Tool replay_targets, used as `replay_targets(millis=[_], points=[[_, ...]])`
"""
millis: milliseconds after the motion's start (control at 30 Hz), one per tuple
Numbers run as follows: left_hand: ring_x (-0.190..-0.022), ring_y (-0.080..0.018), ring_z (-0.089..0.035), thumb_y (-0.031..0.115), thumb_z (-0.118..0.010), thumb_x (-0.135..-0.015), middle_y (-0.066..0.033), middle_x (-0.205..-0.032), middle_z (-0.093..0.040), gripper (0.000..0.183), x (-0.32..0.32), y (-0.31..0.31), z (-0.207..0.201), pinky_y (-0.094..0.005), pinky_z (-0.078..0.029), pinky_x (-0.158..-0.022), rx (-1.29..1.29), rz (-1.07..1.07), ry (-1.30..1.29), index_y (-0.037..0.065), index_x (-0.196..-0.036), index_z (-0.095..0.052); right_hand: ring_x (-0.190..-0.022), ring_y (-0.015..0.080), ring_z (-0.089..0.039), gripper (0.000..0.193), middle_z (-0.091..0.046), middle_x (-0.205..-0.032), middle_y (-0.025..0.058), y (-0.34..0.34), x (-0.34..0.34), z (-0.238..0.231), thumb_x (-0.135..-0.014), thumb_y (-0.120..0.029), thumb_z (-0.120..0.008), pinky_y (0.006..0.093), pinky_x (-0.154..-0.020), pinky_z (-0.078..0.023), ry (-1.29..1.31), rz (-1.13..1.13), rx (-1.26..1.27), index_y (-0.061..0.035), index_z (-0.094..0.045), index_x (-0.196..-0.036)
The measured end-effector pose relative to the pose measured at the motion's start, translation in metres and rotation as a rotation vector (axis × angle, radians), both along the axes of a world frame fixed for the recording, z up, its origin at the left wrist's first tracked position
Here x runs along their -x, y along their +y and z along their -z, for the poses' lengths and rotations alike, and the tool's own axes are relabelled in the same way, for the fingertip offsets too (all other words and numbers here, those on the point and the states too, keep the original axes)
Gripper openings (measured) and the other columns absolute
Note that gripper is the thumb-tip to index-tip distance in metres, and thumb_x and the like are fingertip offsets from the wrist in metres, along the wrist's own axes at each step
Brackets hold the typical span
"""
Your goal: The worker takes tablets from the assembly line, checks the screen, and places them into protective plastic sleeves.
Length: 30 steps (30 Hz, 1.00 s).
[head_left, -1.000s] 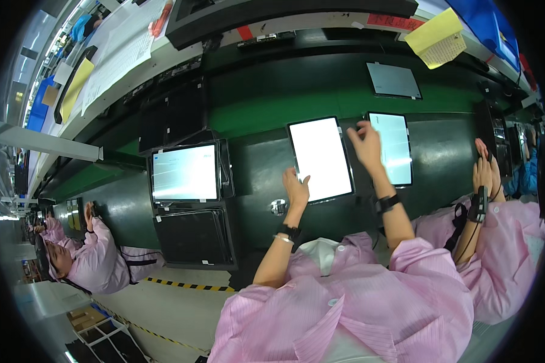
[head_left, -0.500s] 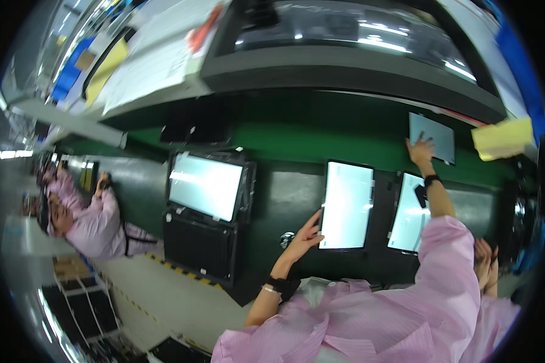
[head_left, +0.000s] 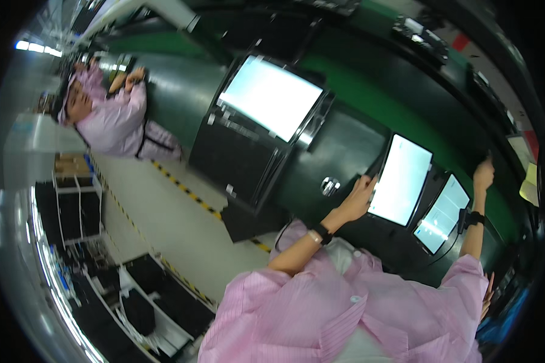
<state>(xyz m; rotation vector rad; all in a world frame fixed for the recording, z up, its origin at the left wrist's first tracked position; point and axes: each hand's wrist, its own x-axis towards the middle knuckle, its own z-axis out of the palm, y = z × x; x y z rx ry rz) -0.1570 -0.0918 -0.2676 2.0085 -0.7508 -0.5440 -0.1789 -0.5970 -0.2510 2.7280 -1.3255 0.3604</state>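
My left hand [head_left: 358,198] grips the left edge of a lit white display panel [head_left: 401,179], with fingers bent against its side. To the right lies a smaller lit panel [head_left: 443,213], tilted the same way, with a dark cable beside it. Beyond that panel, my right hand [head_left: 483,175] reaches over the green mat [head_left: 504,202], its fingers drawn together. What it holds, if anything, is too dark and blurred to make out. Each wrist wears a black band.
Further left, another lit screen [head_left: 272,97] rests on dark equipment above a black panel [head_left: 233,157]. A small round metal object [head_left: 329,186] sits by my left hand. Yellow paper [head_left: 530,184] is at far right. A co-worker [head_left: 109,118] stands left; another person's hand [head_left: 487,296] shows near my right sleeve.
The view has turned and swung left. My right hand has come off the flat silvery panel's face, and that face no longer shows. My left hand's fingers have curled at the lit panel's edge.
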Motion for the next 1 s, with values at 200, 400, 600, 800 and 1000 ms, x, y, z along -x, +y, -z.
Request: replay_targets(millis=[200, 400, 600, 800, 1000], points=[[-0.097, -0.0235, -0.056, 0.018, -0.062, -0.083, -0.0126, -0.104, -0.061, 0.038, 0.006, 0.101, -0.064, -0.0318, -0.043, -0.087, 0.248, 0.573, 0.573, -0.001, -0.115, -0.056, -0.083, 0.043, -0.059, 0.038, -0.063, -0.096, 0.0212, 0.022, 0.042, -0.043, -0.093, -0.034, -0.041, 0.0512, -0.068, -0.047, -0.086, -0.074, 0.14, -0.0222, -0.044, -0.129], [-0.09, -0.0136, -0.061, 0.024, -0.058, -0.087, -0.0083, -0.096, -0.066, 0.026, 0.103, 0.326, 0.026, -0.0269, -0.048, -0.078, 0.255, -0.488, 1.126, 0.004, -0.102, -0.063, -0.082, 0.0365, -0.063, 0.032, -0.064, -0.1, 0.0155, 0.188, 0.04, -0.093, -0.093, -0.027, -0.046, 0.0424, -0.061, -0.05, -0.376, -0.21, 0.113, -0.0206, -0.049, -0.125], [-0.082, -0.0191, -0.061, 0.026, -0.059, -0.082, -0.0067, -0.097, -0.064, 0.034, 0.308, 0.472, 0.314, -0.0313, -0.048, -0.075, 0.129, -1.337, 1.179, 0.003, -0.106, -0.059, -0.093, 0.0273, -0.064, 0.031, -0.061, -0.112, 0.0143, 0.279, 0.076, -0.077, -0.092, -0.015, -0.051, 0.0327, -0.067, -0.051, -0.382, -0.43, 0.218, -0.0126, -0.052, -0.123], [-0.079, -0.018, -0.058, 0.044, -0.065, -0.077, -0.0032, -0.093, -0.061, 0.044, 0.365, 0.551, 0.48, -0.04, -0.046, -0.077, 0.241, -1.537, 1.376, 0.008, -0.102, -0.06, -0.098, 0.0262, -0.061, 0.033, -0.058, -0.118, 0.0149, 0.274, 0.129, -0.055, -0.092, -0.008, -0.049, 0.0325, -0.075, -0.049, -0.177, -0.743, 0.503, -0.0016, -0.049, -0.125], [-0.059, -0.0103, -0.043, 0.055, -0.071, -0.069, 0.0031, -0.061, -0.042, 0.048, 0.256, 0.568, 0.526, -0.0259, -0.038, -0.061, 0.681, -1.916, 1.323, 0.013, -0.087, -0.057, -0.104, 0.028, -0.058, 0.031, -0.049, -0.129, 0.0124, 0.312, 0.152, -0.072, -0.093, -0.013, -0.046, 0.0374, -0.078, -0.048, 0.093, -0.6, 0.808, -0.005, -0.052, -0.122]])
